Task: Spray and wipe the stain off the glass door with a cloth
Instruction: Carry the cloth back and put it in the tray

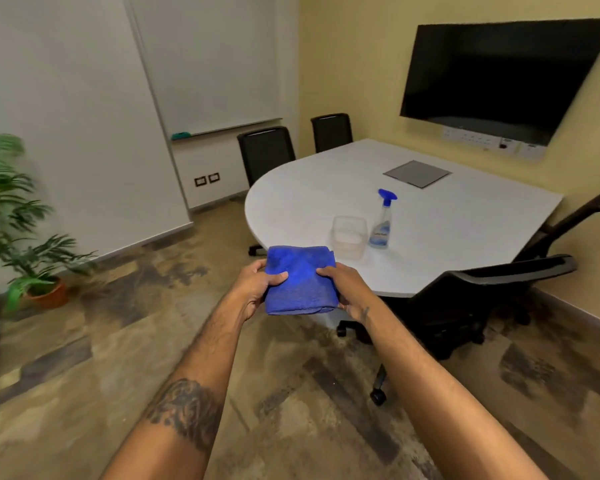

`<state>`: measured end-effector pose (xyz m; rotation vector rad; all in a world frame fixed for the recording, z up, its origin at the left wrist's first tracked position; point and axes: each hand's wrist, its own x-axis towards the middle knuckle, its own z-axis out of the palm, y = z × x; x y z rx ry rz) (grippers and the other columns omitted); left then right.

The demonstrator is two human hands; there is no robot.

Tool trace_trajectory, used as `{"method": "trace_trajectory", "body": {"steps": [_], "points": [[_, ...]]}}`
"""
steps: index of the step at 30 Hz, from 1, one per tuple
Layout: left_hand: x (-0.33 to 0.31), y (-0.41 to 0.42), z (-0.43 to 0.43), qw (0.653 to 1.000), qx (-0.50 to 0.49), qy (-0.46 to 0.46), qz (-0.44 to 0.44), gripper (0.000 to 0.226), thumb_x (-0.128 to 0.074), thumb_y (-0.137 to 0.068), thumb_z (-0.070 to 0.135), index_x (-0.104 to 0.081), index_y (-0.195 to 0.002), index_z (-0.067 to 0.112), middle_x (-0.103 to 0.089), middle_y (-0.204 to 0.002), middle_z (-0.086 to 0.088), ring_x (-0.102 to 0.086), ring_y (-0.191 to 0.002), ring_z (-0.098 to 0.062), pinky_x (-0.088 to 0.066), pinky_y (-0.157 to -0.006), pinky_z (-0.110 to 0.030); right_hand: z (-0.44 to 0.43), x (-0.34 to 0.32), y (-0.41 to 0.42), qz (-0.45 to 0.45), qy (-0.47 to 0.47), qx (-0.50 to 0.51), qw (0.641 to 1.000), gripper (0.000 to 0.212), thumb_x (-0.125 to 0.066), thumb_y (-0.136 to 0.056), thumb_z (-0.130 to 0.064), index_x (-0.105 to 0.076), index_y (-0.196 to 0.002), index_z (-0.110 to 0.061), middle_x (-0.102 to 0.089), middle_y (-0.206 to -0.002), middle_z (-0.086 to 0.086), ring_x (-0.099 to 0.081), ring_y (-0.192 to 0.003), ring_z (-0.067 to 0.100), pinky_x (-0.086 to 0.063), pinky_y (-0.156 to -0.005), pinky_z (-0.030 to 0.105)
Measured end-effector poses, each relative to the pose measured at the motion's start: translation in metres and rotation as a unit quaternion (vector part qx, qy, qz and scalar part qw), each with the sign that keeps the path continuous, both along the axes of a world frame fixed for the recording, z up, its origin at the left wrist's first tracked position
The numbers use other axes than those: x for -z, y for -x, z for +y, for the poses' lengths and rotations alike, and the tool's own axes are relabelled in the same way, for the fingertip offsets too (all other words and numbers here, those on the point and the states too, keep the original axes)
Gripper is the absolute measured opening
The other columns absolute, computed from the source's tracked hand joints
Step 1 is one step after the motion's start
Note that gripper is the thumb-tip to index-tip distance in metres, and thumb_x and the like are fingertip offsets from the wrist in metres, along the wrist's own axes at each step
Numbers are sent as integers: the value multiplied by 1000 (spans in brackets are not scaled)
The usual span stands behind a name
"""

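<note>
**While gripping the cloth, both hands are occupied**

The left hand [258,287] is pinching one edge of the blue cloth [300,282]; the right hand [345,289] is clamping the opposite edge, near the table [465,230]. Farther right, a clear container [349,237] is standing just beside the spray bottle [381,225]. No glass door is showing. Reaching carelessly for the bottle is risking a toppled container.

Forearms extended; left grip [257,289], right grip [347,292] pinch cloth [301,292], thumbs atop.
</note>
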<state>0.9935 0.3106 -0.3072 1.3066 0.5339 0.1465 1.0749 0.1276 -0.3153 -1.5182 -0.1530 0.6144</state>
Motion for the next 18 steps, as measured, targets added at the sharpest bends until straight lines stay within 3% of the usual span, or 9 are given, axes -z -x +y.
{"method": "trace_trajectory", "body": {"steps": [4,7,11,15,18], "points": [[8,-41,4,999,38,-29,13,46,-75,-85,-3,-59,-126,7,-69,-121,-14,-70,-107,-30,-59,-91,-45,0,7,-30,1,5,39,999,31,-63,-87,-20,-67,-117,-14,-73,-113,9,-70,-104,29,-57,-93,47],[15,-77,5,995,64,-74,16,47,-69,-92,2,-54,-136,5,-66,-129,-15,-66,-115,-32,-54,-101,-49,0,11,-59,8,4,60,998,31,-62,-88,-17,-65,-119,-12,-73,-114,10,-69,-104,29,-56,-93,44],[22,-124,-1,987,96,-124,32,33,-56,-103,17,-53,-135,17,-68,-121,-8,-70,-97,-21,-58,-64,-33,-3,23,-108,17,19,85,996,32,-64,-85,-18,-66,-117,-14,-74,-112,9,-70,-101,28,-56,-94,43],[29,-177,-10,979,114,-160,55,27,-48,-106,26,-51,-133,25,-70,-121,-5,-71,-96,-21,-59,-71,-38,-9,37,-163,24,23,96,995,26,-64,-83,-20,-69,-108,-17,-76,-106,7,-70,-99,28,-56,-89,42],[30,-218,-18,979,131,-137,69,35,-55,-103,33,-47,-136,27,-69,-122,-2,-71,-89,-15,-58,-61,-31,-17,45,-207,40,14,99,994,25,-64,-82,-18,-70,-106,-16,-77,-102,7,-72,-97,28,-58,-83,40]]}}
